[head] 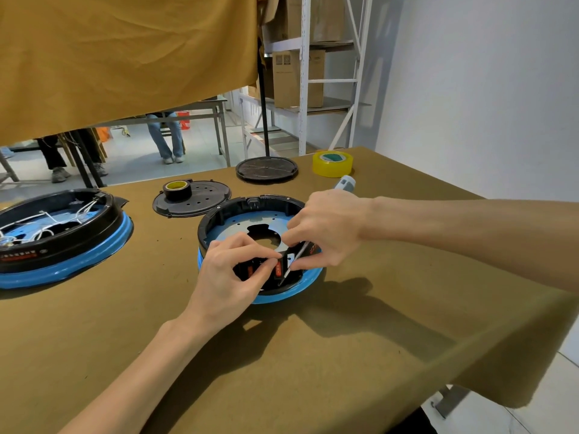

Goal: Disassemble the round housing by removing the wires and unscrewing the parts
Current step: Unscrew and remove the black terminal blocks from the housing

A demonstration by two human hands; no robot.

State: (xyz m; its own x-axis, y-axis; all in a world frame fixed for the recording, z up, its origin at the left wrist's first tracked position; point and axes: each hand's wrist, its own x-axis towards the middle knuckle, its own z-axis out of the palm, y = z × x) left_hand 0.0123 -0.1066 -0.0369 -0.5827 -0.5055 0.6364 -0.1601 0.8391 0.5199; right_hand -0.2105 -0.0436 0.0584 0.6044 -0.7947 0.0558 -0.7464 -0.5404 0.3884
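Brown cloth covers the workbench, and the round housing, a black plastic ring on a blue base, sits near its middle with a second, still-wired housing well apart at the left edge. Left hand pinches a small black part at the near inner wall, while the right hand grips a screwdriver, tip down beside that part. Rigid, light and likely to slide on cloth, the housing looks best steadied by its rim, since thin plastic tabs could snap.
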